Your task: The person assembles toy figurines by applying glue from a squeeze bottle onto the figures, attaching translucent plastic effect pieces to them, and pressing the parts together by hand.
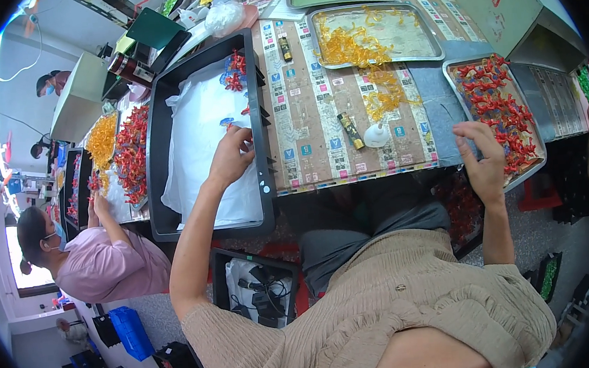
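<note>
Over the black crate [259, 117], my left hand [230, 158] has its fingers pinched at a small red and blue plastic piece [227, 123]. White sheeting [198, 150] lines this crate, and more red and blue pieces [234, 71] lie at its far right corner. My right hand [484, 159] is at the near left edge of a metal tray [536, 127] heaped with red and blue pieces [496, 106]. Its thumb and fingers are bent but apart, with nothing seen between them.
Yellow plastic pieces [353, 44] spill from another metal tray [429, 52] onto the table. Nearby are a white round-based object [376, 135] and a black-and-gold tube [350, 131]. A grey-green box [502, 8] stands far right. Another person [106, 257] works at left.
</note>
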The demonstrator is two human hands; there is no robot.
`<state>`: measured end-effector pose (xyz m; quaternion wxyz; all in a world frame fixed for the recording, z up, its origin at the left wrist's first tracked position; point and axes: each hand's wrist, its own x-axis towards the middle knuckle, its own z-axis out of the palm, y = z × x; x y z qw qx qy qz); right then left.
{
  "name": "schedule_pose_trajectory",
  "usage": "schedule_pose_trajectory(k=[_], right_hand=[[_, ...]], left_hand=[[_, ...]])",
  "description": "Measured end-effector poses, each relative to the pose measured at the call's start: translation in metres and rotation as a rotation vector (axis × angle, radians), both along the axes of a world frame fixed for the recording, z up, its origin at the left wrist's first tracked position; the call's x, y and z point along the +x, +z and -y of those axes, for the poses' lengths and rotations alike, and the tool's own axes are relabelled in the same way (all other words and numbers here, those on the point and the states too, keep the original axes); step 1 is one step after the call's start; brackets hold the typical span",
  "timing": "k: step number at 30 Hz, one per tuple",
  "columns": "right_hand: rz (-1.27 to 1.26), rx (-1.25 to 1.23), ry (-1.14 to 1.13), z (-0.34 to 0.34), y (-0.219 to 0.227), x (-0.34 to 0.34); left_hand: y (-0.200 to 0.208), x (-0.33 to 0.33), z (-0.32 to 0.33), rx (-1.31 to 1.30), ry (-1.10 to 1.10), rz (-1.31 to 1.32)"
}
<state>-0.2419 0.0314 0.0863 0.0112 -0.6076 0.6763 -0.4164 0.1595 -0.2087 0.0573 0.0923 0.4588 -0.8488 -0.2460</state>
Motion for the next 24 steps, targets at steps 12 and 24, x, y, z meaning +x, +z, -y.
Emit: schedule_pose_trajectory(k=[12,24], right_hand=[[0.182,0.117,0.153,0.019,-0.032,0.045],[0.366,0.126,0.237,0.069,-0.074,0.084]], left_hand=[[0.045,0.018,-0.024,0.333,0.504,-0.895],[0.035,-0.068,-0.165,0.974,0.435,-1.304]])
